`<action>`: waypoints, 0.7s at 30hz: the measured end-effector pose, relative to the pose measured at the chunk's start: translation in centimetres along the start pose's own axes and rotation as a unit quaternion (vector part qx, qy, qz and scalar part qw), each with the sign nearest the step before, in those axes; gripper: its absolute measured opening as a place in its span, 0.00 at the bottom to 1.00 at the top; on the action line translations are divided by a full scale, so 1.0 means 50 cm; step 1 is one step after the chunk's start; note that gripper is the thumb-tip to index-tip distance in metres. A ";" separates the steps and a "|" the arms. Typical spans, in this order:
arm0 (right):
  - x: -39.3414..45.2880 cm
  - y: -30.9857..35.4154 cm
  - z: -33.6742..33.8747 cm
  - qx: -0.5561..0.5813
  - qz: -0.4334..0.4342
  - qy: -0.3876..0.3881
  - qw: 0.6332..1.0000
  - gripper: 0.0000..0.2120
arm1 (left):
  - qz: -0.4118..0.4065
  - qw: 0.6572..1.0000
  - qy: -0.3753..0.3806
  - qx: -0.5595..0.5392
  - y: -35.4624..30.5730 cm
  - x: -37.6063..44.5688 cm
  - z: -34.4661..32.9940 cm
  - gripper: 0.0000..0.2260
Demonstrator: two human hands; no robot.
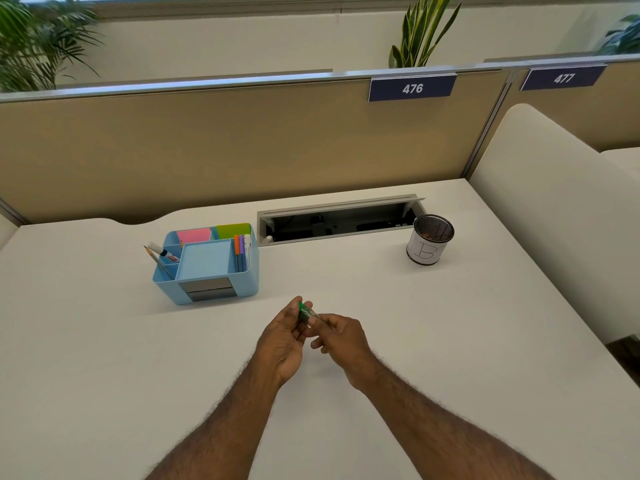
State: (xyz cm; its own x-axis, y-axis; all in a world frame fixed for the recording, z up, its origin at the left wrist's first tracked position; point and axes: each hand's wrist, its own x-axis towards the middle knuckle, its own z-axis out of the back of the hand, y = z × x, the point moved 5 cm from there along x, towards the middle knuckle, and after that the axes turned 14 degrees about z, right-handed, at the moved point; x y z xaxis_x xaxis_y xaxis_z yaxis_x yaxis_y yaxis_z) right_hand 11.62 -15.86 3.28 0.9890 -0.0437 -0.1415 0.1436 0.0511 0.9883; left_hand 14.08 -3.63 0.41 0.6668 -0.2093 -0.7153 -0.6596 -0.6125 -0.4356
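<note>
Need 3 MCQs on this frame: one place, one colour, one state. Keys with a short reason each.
1. The mesh cup stands: A) right of the blue organizer; B) inside it; C) left of it.
2. The pen has a cap that is: A) red; B) green; C) yellow.
3. The pen is: A) lying loose; B) standing in the cup; C) held by the left hand and right hand.
Key: 1 A, the cup sits well off to the organizer's right. 2 B, green shows at the pen's top end. 3 C, both hands pinch it between them.
</note>
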 end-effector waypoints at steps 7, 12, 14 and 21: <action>0.002 0.017 -0.003 -0.056 0.031 -0.030 0.998 0.10 | -0.001 1.000 0.009 0.000 -0.002 0.005 -0.005 0.12; 0.004 0.024 -0.008 -0.058 0.033 -0.039 0.997 0.08 | -0.015 1.000 -0.001 0.021 -0.015 -0.002 -0.003 0.11; 0.006 0.027 -0.015 -0.036 0.012 -0.033 0.999 0.08 | -0.024 0.999 0.004 0.025 -0.021 -0.006 -0.006 0.11; 0.014 0.043 -0.048 0.278 -0.179 -0.004 0.944 0.12 | -0.074 0.995 0.042 0.059 -0.053 -0.021 -0.025 0.14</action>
State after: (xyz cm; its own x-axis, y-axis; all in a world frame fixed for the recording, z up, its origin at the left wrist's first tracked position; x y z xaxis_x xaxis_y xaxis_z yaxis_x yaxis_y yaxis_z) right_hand 12.72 -13.40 5.18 0.8801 0.0334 -0.4737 0.4251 -0.4997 0.7547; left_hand 15.56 -2.75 3.01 0.7824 -0.1900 -0.5931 -0.5855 -0.5489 -0.5966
